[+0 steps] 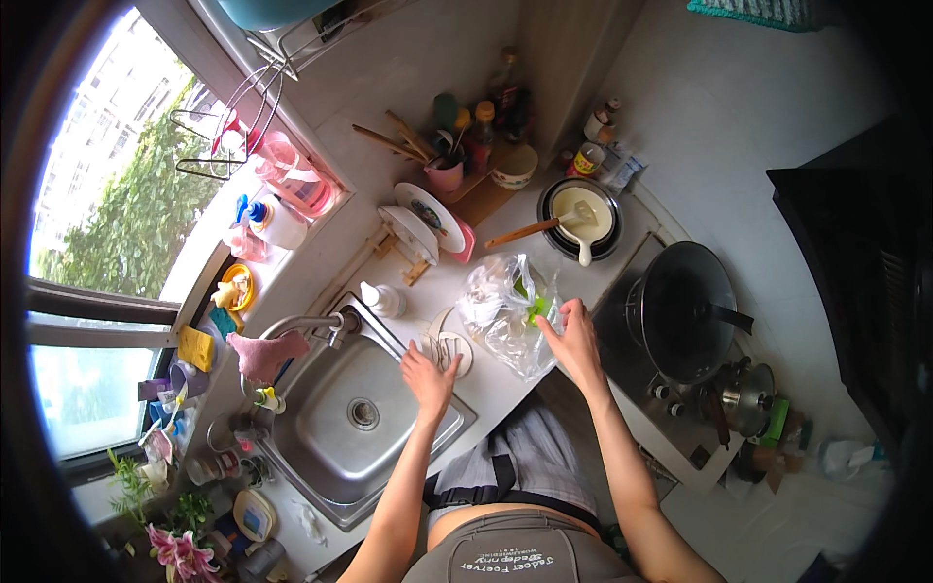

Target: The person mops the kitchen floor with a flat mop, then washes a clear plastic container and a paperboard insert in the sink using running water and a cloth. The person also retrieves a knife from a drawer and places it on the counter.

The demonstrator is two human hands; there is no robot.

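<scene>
My left hand (430,375) is over the right edge of the stainless steel sink (350,423), with its fingers spread beside a small round white item (455,355) and some pale curved pieces (440,324). It appears to hold nothing. My right hand (574,341) is at the right side of a clear plastic bag (510,313) on the white counter, thumb and fingers near the film. Whether it grips the film cannot be told. Something bright green (538,310) shows in the bag. A white pump bottle (383,299) stands behind the sink's corner.
A curved faucet (299,323) with a pink cloth (268,355) reaches over the sink. Plates (430,217) stand in a wooden rack. Behind the bag are stacked bowls with a cream pan (581,215) and a wooden-handled spatula (521,234). A black wok (685,313) and a lidded pot (747,399) occupy the stove.
</scene>
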